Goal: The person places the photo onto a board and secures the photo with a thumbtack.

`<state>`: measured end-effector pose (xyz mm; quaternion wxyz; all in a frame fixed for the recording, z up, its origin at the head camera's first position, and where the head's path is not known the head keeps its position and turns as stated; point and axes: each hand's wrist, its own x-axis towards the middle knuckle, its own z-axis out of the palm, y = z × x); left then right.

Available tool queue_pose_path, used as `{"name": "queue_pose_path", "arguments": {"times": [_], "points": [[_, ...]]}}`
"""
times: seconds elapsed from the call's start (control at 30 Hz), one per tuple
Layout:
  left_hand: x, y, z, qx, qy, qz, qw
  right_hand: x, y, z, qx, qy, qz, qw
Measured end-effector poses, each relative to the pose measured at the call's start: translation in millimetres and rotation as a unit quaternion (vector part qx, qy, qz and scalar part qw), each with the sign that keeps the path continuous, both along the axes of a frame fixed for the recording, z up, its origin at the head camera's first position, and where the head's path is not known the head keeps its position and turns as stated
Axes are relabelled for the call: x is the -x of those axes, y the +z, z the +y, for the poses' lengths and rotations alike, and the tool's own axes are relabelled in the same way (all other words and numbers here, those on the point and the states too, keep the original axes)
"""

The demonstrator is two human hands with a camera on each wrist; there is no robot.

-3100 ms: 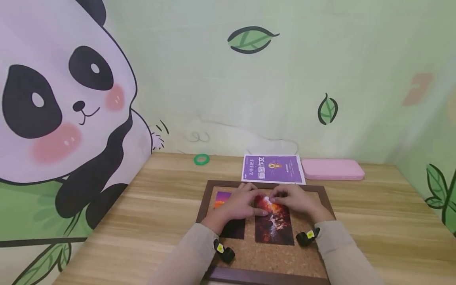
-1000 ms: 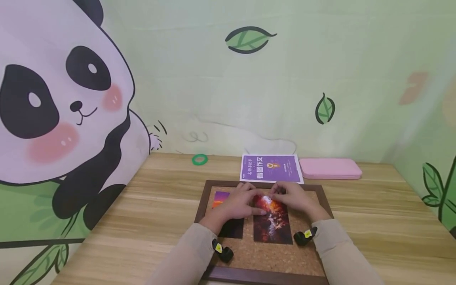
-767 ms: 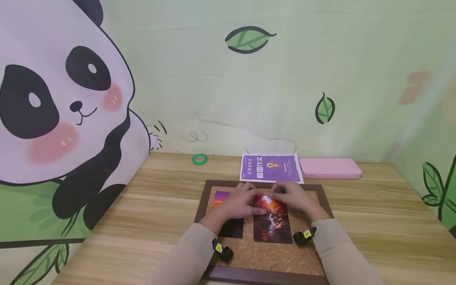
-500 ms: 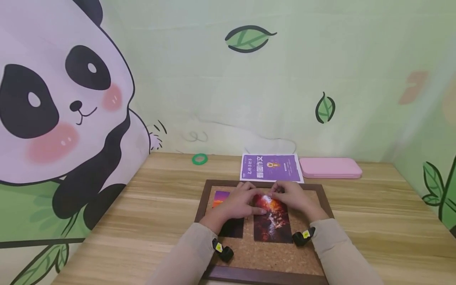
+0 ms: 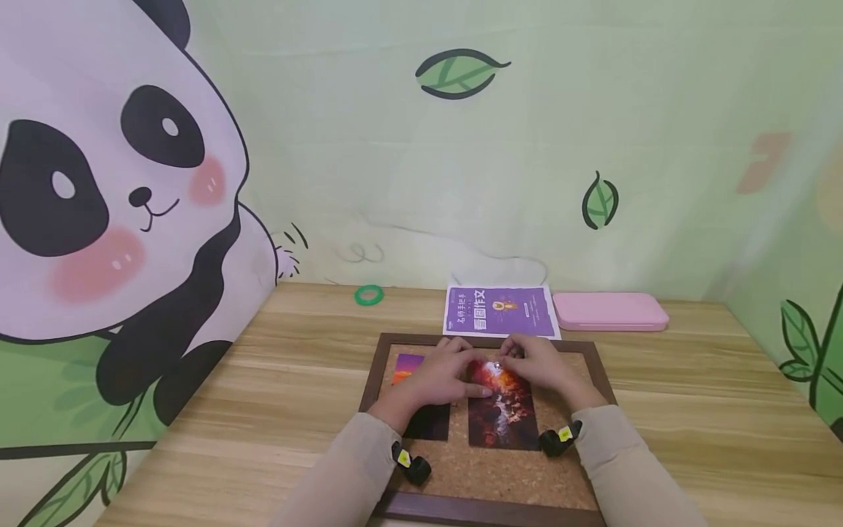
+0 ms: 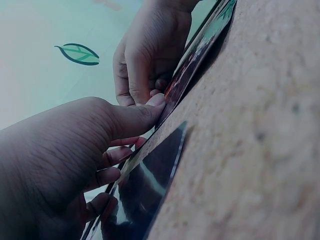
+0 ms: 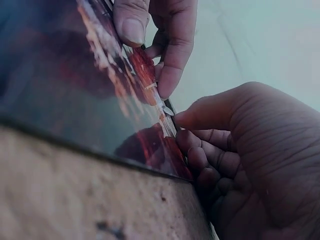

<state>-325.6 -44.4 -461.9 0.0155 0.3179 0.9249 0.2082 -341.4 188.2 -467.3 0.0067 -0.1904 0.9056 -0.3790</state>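
A dark red and orange photo print [image 5: 503, 417] lies on a wood-framed cork board [image 5: 500, 479]. My left hand [image 5: 448, 373] holds it down, thumb on its face and forefinger near its top edge. At that edge my right hand [image 5: 536, 362], fingers curled, has its thumb tip against a small shiny piece like a thumbtack [image 7: 167, 111]; its shape is hard to make out. In the left wrist view both thumbs come close together at the print [image 6: 182, 82]. A second print, with a purple and orange sky [image 5: 407, 366], lies partly under my left hand.
Behind the board lies a purple-and-white booklet [image 5: 503, 311], with a pink case [image 5: 611, 312] to its right. A green tape roll [image 5: 369, 295] sits at the back left of the wooden table [image 5: 276, 410]. A painted wall [image 5: 369, 168] stands behind.
Both hands stay at the print's top edge. The right thumb and fingers shift slightly around the small shiny piece, which now shows more plainly. The board and prints keep their places.
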Motion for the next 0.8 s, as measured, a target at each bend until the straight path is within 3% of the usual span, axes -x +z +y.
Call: {"name": "queue_pose_path", "arguments": {"times": [0.8], "points": [[5.0, -5.4, -0.3, 0.007, -0.004, 0.01, 0.9999, 0.1, -0.3, 0.7, 0.012, 0.007, 0.002, 0.9999]]}}
